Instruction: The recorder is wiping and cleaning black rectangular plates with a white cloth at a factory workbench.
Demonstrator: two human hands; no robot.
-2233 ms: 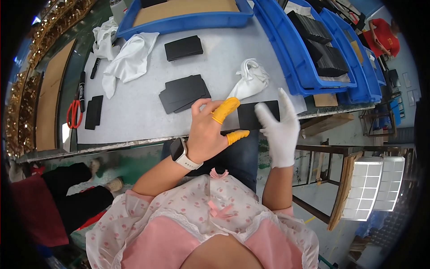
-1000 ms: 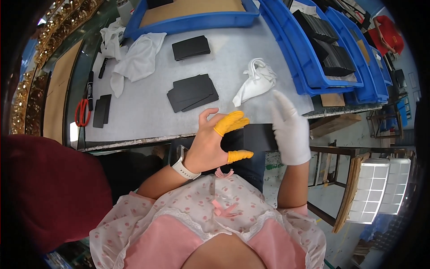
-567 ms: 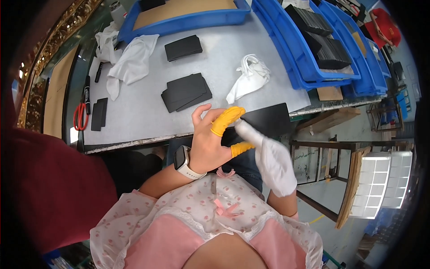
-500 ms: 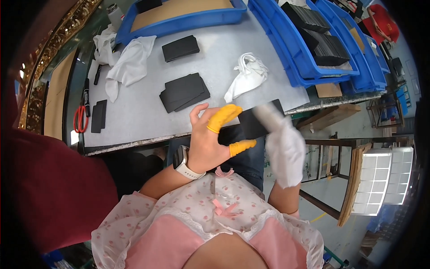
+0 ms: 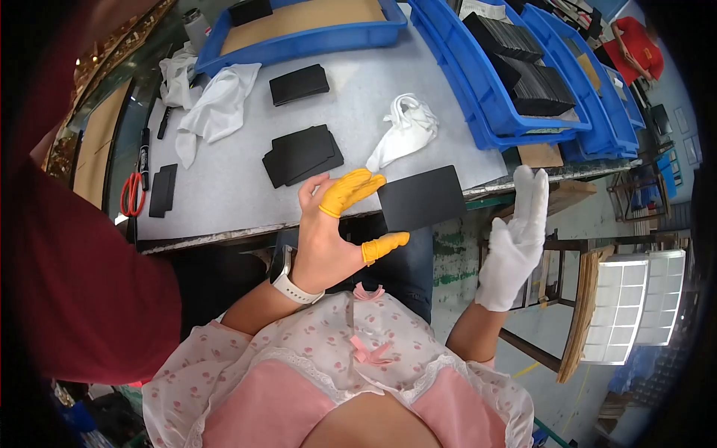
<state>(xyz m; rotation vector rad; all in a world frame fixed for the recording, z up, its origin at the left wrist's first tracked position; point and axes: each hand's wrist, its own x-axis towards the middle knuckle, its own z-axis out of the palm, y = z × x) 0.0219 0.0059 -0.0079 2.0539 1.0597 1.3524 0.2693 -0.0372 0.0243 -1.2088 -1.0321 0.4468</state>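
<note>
A flat black rectangular plate (image 5: 423, 198) is held at its left end by my left hand (image 5: 328, 231), beyond the table's front edge. Yellow finger cots cover the thumb and fingers gripping it, and their tips meet the plate near its left corners. To the right of the plate, my right hand (image 5: 515, 243) wears a white glove; its fingers stretch upward with nothing in them. On the table, a spread stack of black plates (image 5: 302, 155) lies beyond my left hand, with a neater stack (image 5: 299, 85) farther back. A crumpled white cloth (image 5: 403, 128) lies behind the held plate.
Blue bins (image 5: 534, 123) packed with black plates stand at the right, and a blue tray (image 5: 306, 37) at the back. White cloths (image 5: 220, 104), a black marker (image 5: 145, 157), red-handled scissors (image 5: 132, 196) and narrow black pieces (image 5: 162, 190) lie left. A maroon-sleeved person (image 5: 97, 284) is close on my left.
My right hand has swung off the plate to the right, and its fingers have straightened. The left hand has shifted slightly left, still gripping the plate, whose whole face now shows.
</note>
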